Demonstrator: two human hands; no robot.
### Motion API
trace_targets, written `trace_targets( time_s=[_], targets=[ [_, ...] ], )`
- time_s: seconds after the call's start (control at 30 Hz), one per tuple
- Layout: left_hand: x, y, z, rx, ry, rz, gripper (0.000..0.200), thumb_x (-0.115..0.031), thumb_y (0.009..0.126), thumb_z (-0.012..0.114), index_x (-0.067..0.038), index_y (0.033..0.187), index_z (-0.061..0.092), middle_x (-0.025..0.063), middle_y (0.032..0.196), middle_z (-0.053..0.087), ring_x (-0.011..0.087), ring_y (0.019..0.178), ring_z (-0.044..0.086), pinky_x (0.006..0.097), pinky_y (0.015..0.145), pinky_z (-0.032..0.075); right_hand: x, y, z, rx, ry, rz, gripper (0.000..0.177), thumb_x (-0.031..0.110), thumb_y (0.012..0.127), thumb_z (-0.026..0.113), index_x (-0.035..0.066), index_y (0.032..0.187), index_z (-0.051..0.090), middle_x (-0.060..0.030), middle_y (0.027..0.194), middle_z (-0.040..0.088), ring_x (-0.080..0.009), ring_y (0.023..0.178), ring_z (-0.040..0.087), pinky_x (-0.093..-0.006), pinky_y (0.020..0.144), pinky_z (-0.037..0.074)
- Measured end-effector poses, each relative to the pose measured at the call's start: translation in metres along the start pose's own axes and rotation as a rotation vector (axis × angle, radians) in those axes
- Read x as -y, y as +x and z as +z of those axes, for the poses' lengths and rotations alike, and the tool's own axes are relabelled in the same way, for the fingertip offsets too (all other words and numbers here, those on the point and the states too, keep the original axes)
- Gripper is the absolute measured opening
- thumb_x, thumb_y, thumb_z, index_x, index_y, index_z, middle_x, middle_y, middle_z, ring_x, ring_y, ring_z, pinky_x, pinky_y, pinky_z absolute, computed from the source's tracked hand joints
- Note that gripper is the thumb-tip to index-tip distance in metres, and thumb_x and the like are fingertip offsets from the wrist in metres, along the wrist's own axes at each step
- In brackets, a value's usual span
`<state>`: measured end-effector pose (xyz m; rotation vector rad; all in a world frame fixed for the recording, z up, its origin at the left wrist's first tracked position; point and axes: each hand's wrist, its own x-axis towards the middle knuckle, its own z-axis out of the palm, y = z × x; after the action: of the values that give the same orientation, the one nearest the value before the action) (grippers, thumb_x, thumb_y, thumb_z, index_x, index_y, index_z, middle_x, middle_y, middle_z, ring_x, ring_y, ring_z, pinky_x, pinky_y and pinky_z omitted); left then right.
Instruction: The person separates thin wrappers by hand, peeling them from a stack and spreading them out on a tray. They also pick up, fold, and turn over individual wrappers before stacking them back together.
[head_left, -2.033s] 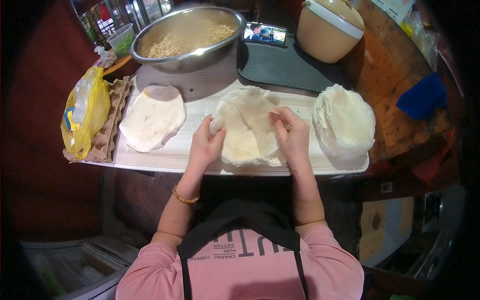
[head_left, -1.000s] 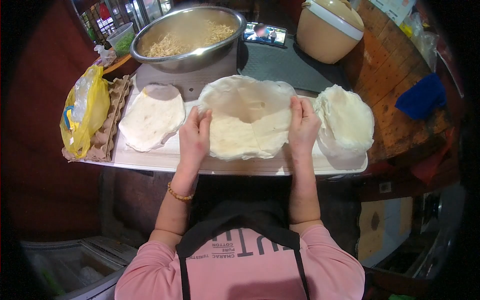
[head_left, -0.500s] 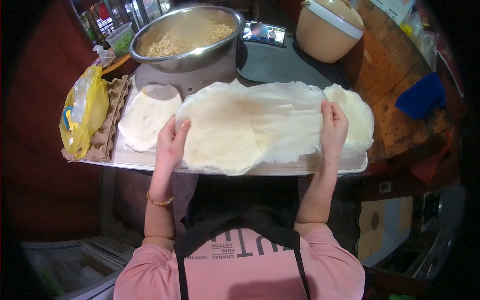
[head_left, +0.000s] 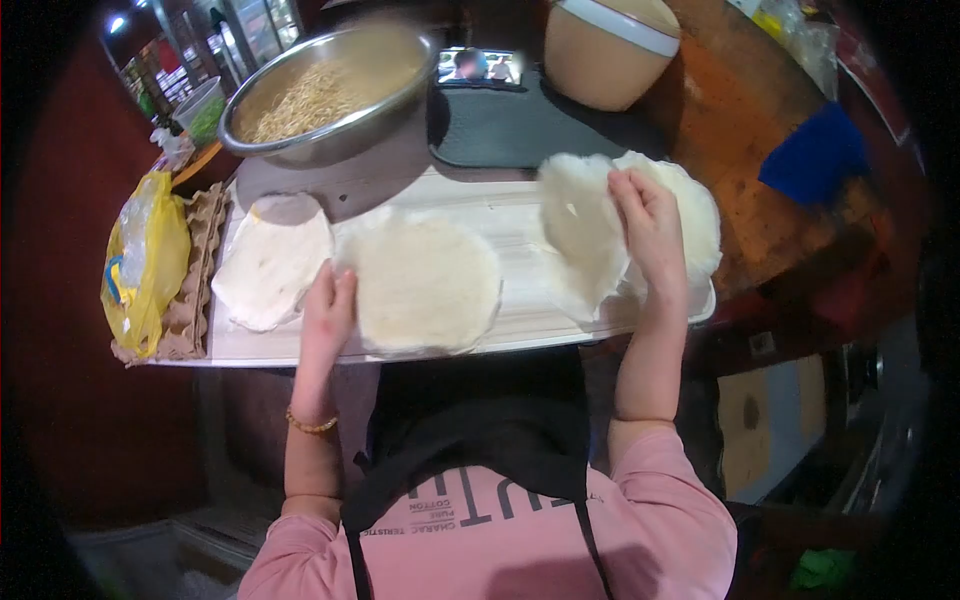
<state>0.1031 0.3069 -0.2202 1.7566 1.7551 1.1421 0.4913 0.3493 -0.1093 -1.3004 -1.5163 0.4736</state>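
My left hand (head_left: 330,308) pinches the left edge of a thin, round, pale dough wrapper (head_left: 430,285) spread on the white board (head_left: 515,215). My right hand (head_left: 650,215) is closed on the edge of a second thin wrapper (head_left: 580,235), which hangs raised and apart from the first, slightly blurred. Just behind my right hand lies a pile of pale round wrappers (head_left: 697,215) at the board's right end. More pale round dough (head_left: 275,262) rests left of my left hand.
A steel bowl (head_left: 345,135) of shredded strands stands at the back left. Behind the board are a dark tray (head_left: 500,130), a phone (head_left: 480,68) and a beige lidded tub (head_left: 610,60). An egg carton (head_left: 200,270) with a yellow plastic bag (head_left: 150,265) edges the left; a blue cloth (head_left: 815,155) sits right.
The wide overlapping sheet has come apart into two wrappers. My right hand has drawn one away to the right, baring the board between them. The view has shifted slightly.
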Motion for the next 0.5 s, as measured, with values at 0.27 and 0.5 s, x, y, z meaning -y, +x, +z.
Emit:
trace_targets(
  time_s=[0.27, 0.5],
  targets=[
    [-0.025, 0.026, 0.063, 0.097, -0.533, -0.019, 0.03, -0.016, 0.099, 0.051, 0.008, 0.117, 0.053, 0.0171, 0.098, 0.064, 0.0195, 0.087, 0.059, 0.0313, 0.077, 0.048, -0.031, 0.05, -0.104, -0.382, 0.371, 0.106, 0.026, 0.023, 0.098, 0.059, 0.005, 0.082, 0.067, 0.0067, 0.07, 0.058, -0.0027, 0.061, 0.046, -0.0212, 0.054, 0.035],
    [-0.027, 0.024, 0.064, 0.15, -0.787, -0.062, 0.03, -0.011, 0.099, 0.052, 0.004, 0.126, 0.05, 0.0096, 0.109, 0.065, 0.0111, 0.095, 0.061, 0.024, 0.079, 0.049, -0.14, 0.031, -0.135, -0.211, -0.154, 0.338, 0.026, 0.021, 0.093, 0.063, -0.001, 0.079, 0.065, 0.0007, 0.072, 0.062, -0.0089, 0.065, 0.053, -0.0279, 0.059, 0.043]
  ],
)
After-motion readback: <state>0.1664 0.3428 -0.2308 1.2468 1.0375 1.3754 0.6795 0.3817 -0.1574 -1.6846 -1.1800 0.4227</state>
